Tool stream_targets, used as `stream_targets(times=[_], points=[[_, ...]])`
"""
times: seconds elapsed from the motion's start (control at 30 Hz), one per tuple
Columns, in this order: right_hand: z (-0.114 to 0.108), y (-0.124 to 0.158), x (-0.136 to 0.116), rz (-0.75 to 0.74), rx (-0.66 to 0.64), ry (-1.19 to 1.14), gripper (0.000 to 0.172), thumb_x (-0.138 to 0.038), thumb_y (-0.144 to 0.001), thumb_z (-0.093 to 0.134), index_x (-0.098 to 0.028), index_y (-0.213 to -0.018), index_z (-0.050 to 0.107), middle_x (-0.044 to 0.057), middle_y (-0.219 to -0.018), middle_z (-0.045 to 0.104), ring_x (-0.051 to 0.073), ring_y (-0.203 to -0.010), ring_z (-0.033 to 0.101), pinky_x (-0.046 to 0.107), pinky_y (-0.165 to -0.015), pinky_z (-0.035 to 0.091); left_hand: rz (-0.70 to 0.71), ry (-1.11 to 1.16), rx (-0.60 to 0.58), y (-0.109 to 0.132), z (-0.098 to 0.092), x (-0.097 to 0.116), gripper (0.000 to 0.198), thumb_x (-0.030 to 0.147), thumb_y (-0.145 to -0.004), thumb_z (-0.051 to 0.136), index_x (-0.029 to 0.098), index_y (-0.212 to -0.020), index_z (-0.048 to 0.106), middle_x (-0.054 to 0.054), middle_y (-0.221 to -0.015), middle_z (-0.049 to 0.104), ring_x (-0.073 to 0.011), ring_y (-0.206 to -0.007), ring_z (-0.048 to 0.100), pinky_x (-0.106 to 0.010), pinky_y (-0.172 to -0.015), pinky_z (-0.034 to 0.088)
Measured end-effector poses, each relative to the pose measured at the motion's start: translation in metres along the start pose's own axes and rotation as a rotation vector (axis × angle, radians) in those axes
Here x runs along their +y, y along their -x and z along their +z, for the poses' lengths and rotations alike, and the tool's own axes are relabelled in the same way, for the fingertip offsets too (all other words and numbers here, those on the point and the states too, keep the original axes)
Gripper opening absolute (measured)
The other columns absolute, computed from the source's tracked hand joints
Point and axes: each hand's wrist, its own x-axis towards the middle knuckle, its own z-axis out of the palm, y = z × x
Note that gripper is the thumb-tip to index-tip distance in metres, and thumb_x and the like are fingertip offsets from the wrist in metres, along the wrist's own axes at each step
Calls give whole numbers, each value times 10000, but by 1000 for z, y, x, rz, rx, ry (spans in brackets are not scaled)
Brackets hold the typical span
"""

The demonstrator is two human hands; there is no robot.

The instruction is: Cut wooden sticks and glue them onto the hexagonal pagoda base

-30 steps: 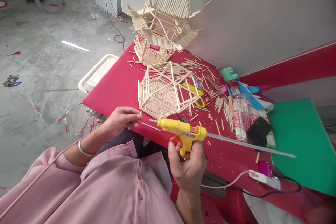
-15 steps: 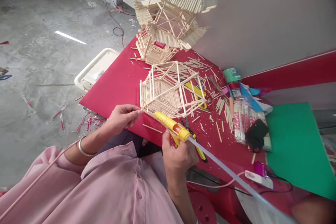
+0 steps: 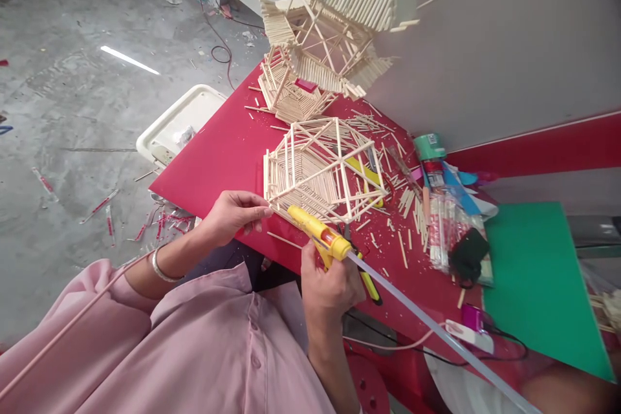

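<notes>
1. Right hand (image 3: 330,281) wraps firmly around a smooth yellow plastic glue gun (image 3: 315,226); a long translucent glue stick (image 3: 412,307) trails behind.
2. Left hand (image 3: 237,210) pinches nearly closed at the near-left corner of the many-sided, ribbed wooden-stick frame (image 3: 317,181); whether it grips anything, I cannot tell.
3. The frame sits on the red table (image 3: 213,162).
4. Clear packets (image 3: 440,229) bear red print, illegible here.
</notes>
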Motion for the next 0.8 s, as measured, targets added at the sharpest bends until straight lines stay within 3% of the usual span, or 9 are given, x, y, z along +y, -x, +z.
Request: stream_targets(times=[0.2,0.43,0.8], points=[[-6,0,1,-8,47,-82,267,-239,-845,710,-170,-1097,654,77,-750,714,212,-646,712,286,-615,556,75,-95,-6,3,1,-3,311,380,-659,869,137,-824,767,5,-473,614,-82,-396,509,-181,-379,379],[-7,2,1,33,64,-119,227,-270,-837,730,-179,-1038,672,48,-672,690,197,-582,685,277,-580,549,387,-260,67,9,5,-7,184,330,-706,826,165,-761,768,-21,-638,696,-99,-499,583,-208,-493,476],[-7,8,5,21,61,-125,247,-260,-838,706,-177,-1068,666,70,-727,727,206,-591,705,286,-584,568,533,-418,94,16,6,-5,128,326,-778,764,202,-766,793,-56,-789,726,-105,-552,564,-238,-539,460]])
